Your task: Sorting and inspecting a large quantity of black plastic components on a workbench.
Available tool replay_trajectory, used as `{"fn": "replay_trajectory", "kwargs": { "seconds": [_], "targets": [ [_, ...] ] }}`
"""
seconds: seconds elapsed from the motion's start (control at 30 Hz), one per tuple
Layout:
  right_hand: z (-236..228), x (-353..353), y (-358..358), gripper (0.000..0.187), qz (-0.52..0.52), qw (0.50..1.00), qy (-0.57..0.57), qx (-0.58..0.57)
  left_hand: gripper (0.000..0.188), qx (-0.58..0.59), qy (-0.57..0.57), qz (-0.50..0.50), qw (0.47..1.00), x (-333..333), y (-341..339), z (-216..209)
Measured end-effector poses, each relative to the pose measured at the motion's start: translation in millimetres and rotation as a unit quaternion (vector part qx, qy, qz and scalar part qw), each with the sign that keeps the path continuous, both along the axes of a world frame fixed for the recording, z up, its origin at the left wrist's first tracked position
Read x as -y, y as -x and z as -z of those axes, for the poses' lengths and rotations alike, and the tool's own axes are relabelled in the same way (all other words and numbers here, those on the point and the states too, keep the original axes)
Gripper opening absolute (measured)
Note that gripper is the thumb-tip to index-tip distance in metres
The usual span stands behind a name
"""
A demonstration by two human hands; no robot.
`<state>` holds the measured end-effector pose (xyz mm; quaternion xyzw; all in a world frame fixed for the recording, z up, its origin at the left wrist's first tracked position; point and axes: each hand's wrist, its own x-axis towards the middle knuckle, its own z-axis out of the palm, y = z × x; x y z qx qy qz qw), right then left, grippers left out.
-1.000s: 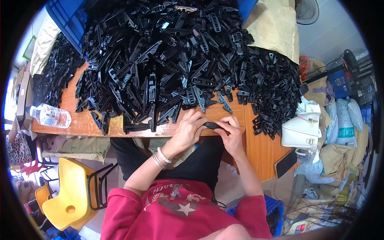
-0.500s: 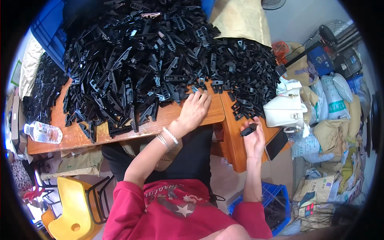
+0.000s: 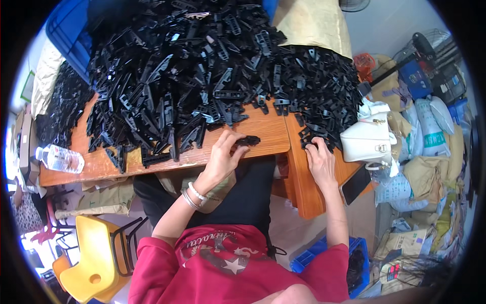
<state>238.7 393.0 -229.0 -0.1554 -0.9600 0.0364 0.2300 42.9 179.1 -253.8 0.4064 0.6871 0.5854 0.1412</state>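
Observation:
My left hand [image 3: 223, 158] pinches a short black plastic part [image 3: 250, 140] between thumb and fingers, just above the bare front strip of the wooden table [image 3: 268, 126]. At the near edge of a heap of small black plastic pieces [image 3: 324, 96], my right hand [image 3: 322, 162] has its fingers bent and drawn together among the pieces. Whatever lies between those fingertips is too small and dark to make out. A large heap of long, ribbed black plastic parts [image 3: 167, 76] spreads beyond my left hand.
A clear plastic bottle [image 3: 61, 158] lies at the table's left end. To the right are a white handbag [image 3: 365, 139] and a dark phone [image 3: 356, 186] at the edge. A blue crate [image 3: 359, 263] stands below my right arm, a yellow chair [image 3: 91, 253] at lower left.
My left hand has drawn back from the large heap and now grips a black part. My right hand, which held a dark part palm up, has turned over and reached into the small pieces.

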Motion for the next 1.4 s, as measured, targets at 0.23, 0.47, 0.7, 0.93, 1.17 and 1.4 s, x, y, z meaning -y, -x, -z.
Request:
{"fn": "replay_trajectory", "kwargs": {
  "seconds": [0.23,0.47,0.7,0.93,1.17,1.4],
  "targets": [
    [9,46,76,0.04,0.0,0.902,0.418,-0.104,0.021,-0.205,-0.002,-0.038,0.978,-1,10,12],
    [16,36,91,0.02,-0.067,0.94,0.303,-0.141,0.022,-0.2,0.018,-0.03,0.979,-2,14,15],
    [8,37,88,0.025,-0.011,0.951,0.307,-0.047,0.021,-0.181,0.025,-0.026,0.983,0,15,13],
    [3,39,102,0.022,-0.029,0.945,0.323,-0.044,0.021,-0.18,0.022,-0.03,0.983,-2,16,11],
    [16,37,87,0.023,-0.037,0.939,0.337,-0.05,0.019,-0.181,0.018,-0.021,0.983,-1,16,12],
    [6,45,87,0.015,0.011,0.885,0.458,-0.085,0.018,-0.189,0.021,-0.02,0.981,0,17,11]
  ]
}}
